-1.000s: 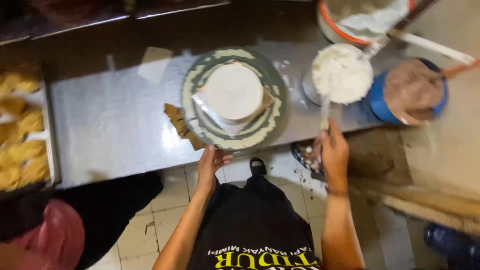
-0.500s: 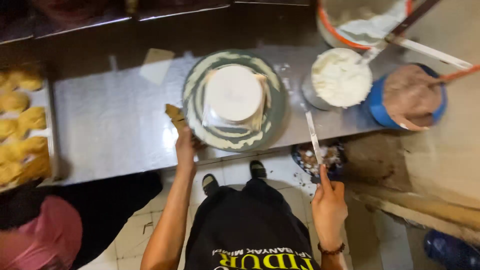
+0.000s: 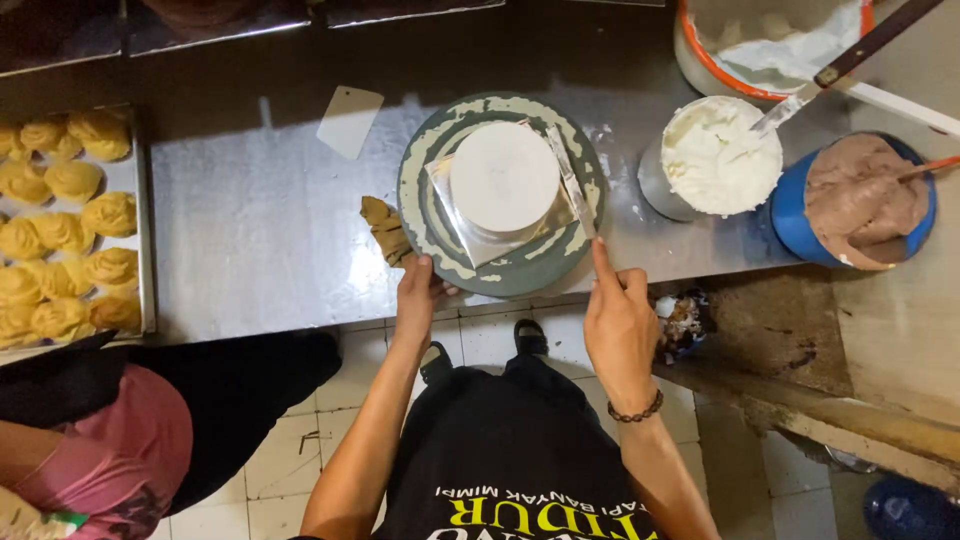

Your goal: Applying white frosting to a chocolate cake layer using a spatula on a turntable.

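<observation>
A small round cake (image 3: 504, 177) coated in white cream stands on a silver board on a grey-green turntable (image 3: 425, 215). My right hand (image 3: 620, 320) grips a long palette knife (image 3: 571, 182), its blade laid against the cake's right side. At the turntable's near left rim rests my left hand (image 3: 417, 295), fingers touching the edge. A brown cake scrap (image 3: 386, 229) lies just left of that hand.
A white scraper card (image 3: 349, 120) lies on the steel table (image 3: 250, 220). A bowl of white cream (image 3: 720, 155), a blue tub of brown cream (image 3: 865, 200) and an orange-rimmed bucket (image 3: 765, 40) stand right. A tray of yellow pastries (image 3: 65, 230) sits left. Another person in pink (image 3: 110, 460) is lower left.
My right hand has risen from beside my body and brought the palette knife up against the cake's right side. My left hand has shifted right along the turntable's rim.
</observation>
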